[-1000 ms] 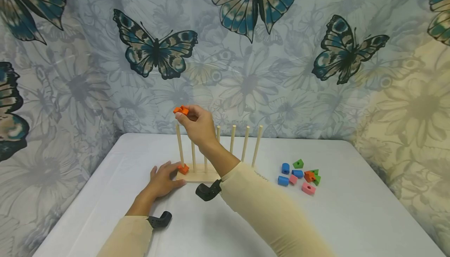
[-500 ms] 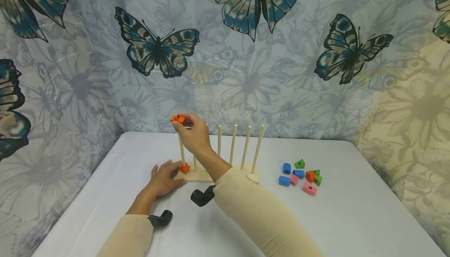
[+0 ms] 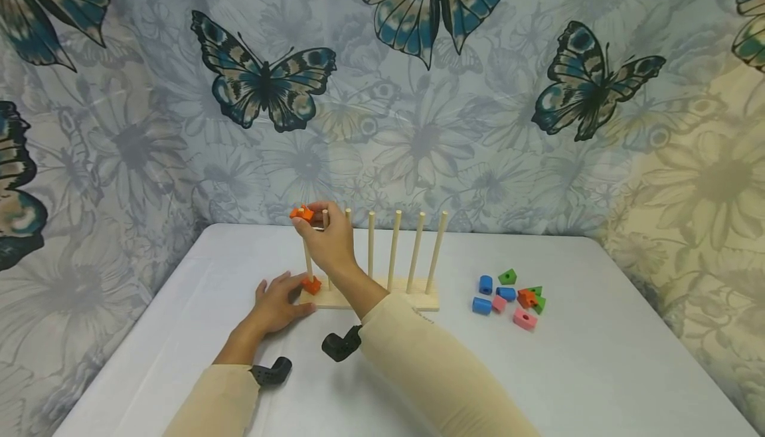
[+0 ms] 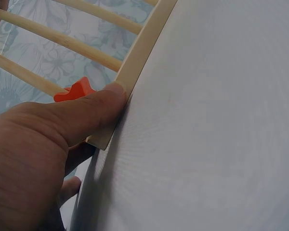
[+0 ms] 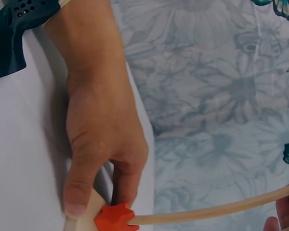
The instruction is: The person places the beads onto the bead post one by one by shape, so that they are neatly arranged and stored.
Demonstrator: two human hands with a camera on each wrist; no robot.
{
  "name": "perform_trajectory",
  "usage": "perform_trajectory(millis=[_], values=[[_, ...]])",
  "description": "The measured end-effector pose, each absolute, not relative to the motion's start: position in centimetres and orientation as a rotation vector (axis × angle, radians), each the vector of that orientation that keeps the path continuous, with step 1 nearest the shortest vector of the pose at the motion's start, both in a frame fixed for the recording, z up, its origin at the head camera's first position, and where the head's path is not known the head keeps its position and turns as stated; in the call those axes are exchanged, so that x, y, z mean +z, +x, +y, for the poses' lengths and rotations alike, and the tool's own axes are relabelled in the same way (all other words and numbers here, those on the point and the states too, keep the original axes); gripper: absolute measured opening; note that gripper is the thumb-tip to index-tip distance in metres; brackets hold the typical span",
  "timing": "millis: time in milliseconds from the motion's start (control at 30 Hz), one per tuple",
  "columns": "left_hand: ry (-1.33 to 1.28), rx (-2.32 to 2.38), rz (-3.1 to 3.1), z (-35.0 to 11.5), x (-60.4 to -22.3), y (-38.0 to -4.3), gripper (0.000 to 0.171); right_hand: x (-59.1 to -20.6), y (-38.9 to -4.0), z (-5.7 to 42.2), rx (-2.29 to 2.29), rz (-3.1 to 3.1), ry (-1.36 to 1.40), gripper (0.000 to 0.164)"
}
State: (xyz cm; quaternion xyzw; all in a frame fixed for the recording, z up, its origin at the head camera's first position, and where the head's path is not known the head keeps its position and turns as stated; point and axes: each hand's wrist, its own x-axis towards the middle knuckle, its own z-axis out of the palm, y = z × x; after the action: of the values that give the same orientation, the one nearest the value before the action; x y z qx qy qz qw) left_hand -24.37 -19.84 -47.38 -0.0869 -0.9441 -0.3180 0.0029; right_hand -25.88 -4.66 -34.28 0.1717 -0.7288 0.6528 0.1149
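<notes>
My right hand pinches an orange star-shaped bead at the top of the leftmost peg. The peg's tip shows at the bead's middle. A second orange star bead sits low on that same peg, down at the wooden base. My left hand grips the left end of this peg stand. In the left wrist view its thumb presses the base's front edge, beside the lower star bead; its other fingers are mostly hidden behind. The remaining pegs carry no beads that I can see.
Right of the stand lie loose beads on the white table: several blue and green ones, pink ones and another orange star. A butterfly-patterned cloth hangs behind the table.
My right hand has moved down and slightly left, bringing the star bead from above the leftmost peg to its tip. The left hand stays on the stand's end.
</notes>
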Motion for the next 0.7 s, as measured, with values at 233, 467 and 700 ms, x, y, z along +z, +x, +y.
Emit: perform_trajectory(millis=[233, 467, 700], values=[[-0.248, -0.978, -2.977, -19.7, -47.4, -24.5, 0.076, -35.3, -25.7, -4.6, 1.92, -2.204, 0.428, 0.025], [-0.261, -0.976, -2.972, -19.8, -47.5, -24.5, 0.076, -36.6, -25.7, -4.6, 1.96, -2.206, 0.395, 0.021], [-0.265, -0.984, -2.96, -19.8, -47.5, -24.4, 0.074, -38.5, -25.6, -4.7, 1.975, -2.253, 0.321, 0.021]])
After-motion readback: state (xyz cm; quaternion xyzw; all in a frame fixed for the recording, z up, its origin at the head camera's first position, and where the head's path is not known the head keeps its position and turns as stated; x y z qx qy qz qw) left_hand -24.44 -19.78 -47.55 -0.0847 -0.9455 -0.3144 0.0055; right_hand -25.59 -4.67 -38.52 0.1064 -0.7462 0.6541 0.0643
